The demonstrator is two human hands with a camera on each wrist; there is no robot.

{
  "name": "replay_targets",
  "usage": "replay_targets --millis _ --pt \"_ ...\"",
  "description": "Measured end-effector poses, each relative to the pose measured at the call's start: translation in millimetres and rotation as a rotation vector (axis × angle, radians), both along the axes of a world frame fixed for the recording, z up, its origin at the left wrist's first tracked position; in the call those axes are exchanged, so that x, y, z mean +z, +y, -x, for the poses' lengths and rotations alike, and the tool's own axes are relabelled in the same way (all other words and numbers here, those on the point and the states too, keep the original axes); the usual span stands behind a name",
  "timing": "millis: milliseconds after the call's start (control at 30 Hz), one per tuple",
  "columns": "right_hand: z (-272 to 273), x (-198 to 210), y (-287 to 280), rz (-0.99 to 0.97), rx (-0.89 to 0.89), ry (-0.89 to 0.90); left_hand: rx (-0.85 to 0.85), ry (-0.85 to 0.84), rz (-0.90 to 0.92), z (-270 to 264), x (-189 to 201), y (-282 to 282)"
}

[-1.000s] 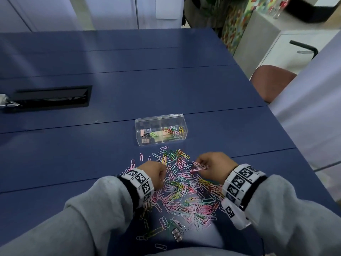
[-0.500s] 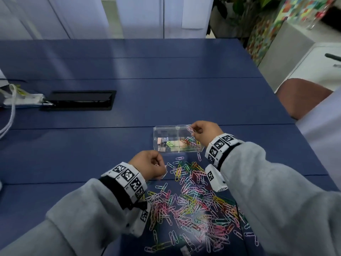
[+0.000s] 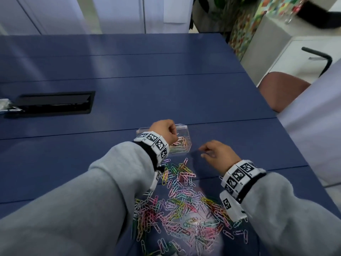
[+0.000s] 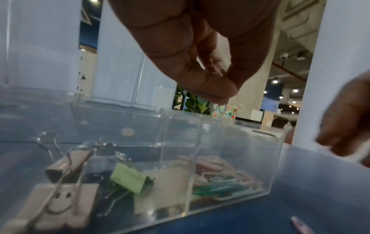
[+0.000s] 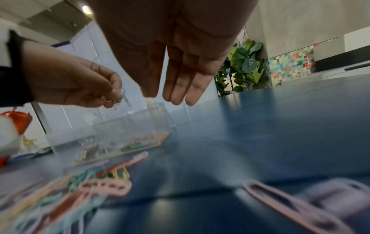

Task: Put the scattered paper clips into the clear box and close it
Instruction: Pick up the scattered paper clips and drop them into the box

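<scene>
The clear box (image 3: pixel 187 132) stands on the blue table with its lid open. Its left compartment holds binder clips (image 4: pixel 66 174) and its right one coloured paper clips (image 4: pixel 218 178). Just above the box, my left hand (image 3: pixel 173 133) pinches a few pale paper clips (image 5: pixel 121 98) between thumb and fingertips (image 4: pixel 212 88). My right hand (image 3: pixel 203 152) hovers low over the table just right of the box, fingers straight (image 5: pixel 176 82) and holding nothing. A big pile of scattered paper clips (image 3: pixel 177 206) lies between my forearms, nearer to me than the box.
A black cable hatch (image 3: pixel 55 102) is set into the table (image 3: pixel 129 71) at the far left. A brown chair (image 3: pixel 282 89) stands past the table's right edge. Bare tabletop stretches behind and to the left of the box.
My right hand has drawn back from over the box to its right side, now holding nothing. My left hand has left the pile and come over the box with clips pinched.
</scene>
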State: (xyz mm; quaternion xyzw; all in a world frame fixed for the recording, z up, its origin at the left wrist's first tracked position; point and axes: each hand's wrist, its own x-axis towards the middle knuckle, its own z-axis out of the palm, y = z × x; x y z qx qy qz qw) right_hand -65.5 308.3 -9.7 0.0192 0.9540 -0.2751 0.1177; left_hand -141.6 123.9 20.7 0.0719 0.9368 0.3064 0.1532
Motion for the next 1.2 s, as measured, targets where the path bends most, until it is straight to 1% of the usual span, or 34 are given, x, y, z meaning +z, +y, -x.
replay_targets --millis 100,200,267,333,367,400,567,633,767,833,933,1067,1200 --pt "-15.1 -10.4 7.6 -0.082 0.064 -0.115 -0.055 -0.028 0.081 3.2 -7.5 -0.2" --pt "-19.2 -13.9 3.3 -0.141 0.143 -0.179 -0.077 0.026 0.087 -3.9 -7.2 -7.1" --pt "-17.3 -13.7 -6.5 -0.163 0.203 -0.191 -0.108 0.083 0.050 -11.9 -4.5 -16.4" --pt "-13.7 -13.6 -19.2 -0.170 0.260 -0.193 -0.126 0.086 -0.026 -21.9 -1.9 -29.2" --pt "-11.8 -13.7 -25.6 -0.173 0.282 -0.198 -0.133 0.073 -0.030 -27.3 -2.9 -36.7" --pt "-10.0 -13.6 -31.7 -0.179 0.298 -0.207 -0.146 0.048 0.001 -33.7 -4.0 -44.2" --pt "-9.8 -15.1 -52.8 -0.285 0.381 -0.277 -0.291 -0.197 0.312 -65.4 -28.6 -66.0" --pt "-13.9 -16.5 -56.9 -0.336 0.428 -0.278 -0.319 -0.215 0.356 -73.5 -38.8 -63.5" --pt "-27.9 -18.3 -57.0 -0.352 0.495 -0.266 -0.391 -0.175 0.389 -74.1 -51.4 -45.3" --pt "-34.6 -18.8 -54.6 -0.318 0.493 -0.256 -0.427 -0.167 0.444 -72.2 -53.8 -35.1" --pt "-38.9 -17.5 -52.2 -0.247 0.443 -0.251 -0.451 -0.151 0.523 -70.5 -54.3 -24.3" --pt "-38.0 -15.2 -51.9 -0.184 0.374 -0.244 -0.479 -0.184 0.454 -70.7 -53.4 -20.4" --pt "-34.1 -15.2 -50.7 -0.204 0.363 -0.249 -0.486 -0.208 0.446 -74.9 -49.1 -21.8"
